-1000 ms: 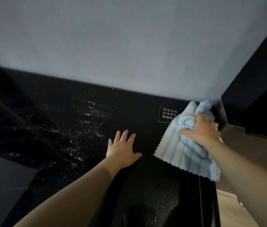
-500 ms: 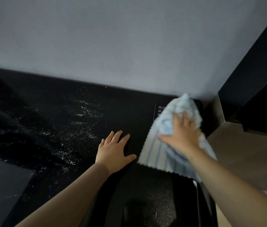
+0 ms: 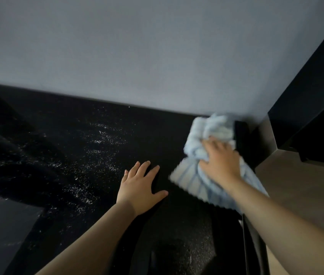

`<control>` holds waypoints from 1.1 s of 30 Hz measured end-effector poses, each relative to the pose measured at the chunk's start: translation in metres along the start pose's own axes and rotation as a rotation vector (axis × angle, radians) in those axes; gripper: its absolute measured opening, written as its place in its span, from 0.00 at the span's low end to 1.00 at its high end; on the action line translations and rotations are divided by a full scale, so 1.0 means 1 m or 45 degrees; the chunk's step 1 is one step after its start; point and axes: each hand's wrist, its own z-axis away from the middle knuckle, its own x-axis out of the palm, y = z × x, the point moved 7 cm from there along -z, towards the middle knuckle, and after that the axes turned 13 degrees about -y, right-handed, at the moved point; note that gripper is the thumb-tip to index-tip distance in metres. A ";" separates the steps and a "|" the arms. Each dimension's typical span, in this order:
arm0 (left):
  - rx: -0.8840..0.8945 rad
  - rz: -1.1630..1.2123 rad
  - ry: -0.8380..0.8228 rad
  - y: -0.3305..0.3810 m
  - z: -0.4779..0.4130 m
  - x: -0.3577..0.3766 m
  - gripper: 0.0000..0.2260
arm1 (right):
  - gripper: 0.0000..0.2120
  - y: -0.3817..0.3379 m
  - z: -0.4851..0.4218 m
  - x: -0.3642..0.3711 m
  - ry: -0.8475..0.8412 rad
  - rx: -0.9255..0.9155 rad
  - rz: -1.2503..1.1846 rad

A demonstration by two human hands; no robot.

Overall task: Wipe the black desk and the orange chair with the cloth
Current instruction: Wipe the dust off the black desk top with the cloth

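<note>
The black desk [image 3: 81, 147] fills the lower part of the head view, glossy, with pale specks and streaks across its middle. My right hand [image 3: 219, 159] grips a bunched light-blue striped cloth [image 3: 210, 132] and presses it on the desk's far right corner, by the wall. A loose flap of the cloth trails back under my wrist. My left hand [image 3: 140, 186] lies flat on the desk, fingers spread, just left of the cloth. The orange chair is not in view.
A grey wall [image 3: 137, 52] rises directly behind the desk. A dark panel [image 3: 312, 100] stands at the right, with brownish floor [image 3: 300, 187] below the desk's right edge. A matte dark slab [image 3: 0, 231] sits at the lower left.
My right hand has pushed the cloth away toward the back right corner, covering the white label on the desk. My left hand has stayed flat in place.
</note>
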 end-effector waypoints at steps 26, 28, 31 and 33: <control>-0.296 0.264 0.218 -0.124 0.096 -0.001 0.31 | 0.25 -0.033 0.077 0.016 0.080 0.159 -0.077; -0.340 0.279 0.197 -0.133 0.101 0.004 0.31 | 0.26 -0.073 0.096 0.030 0.044 -0.055 -0.018; -0.390 0.273 0.200 -0.140 0.107 0.010 0.31 | 0.23 -0.135 0.128 0.042 0.120 -0.475 -0.149; -0.412 0.257 0.213 -0.145 0.109 0.008 0.31 | 0.22 -0.157 0.128 0.036 0.147 -0.663 -0.247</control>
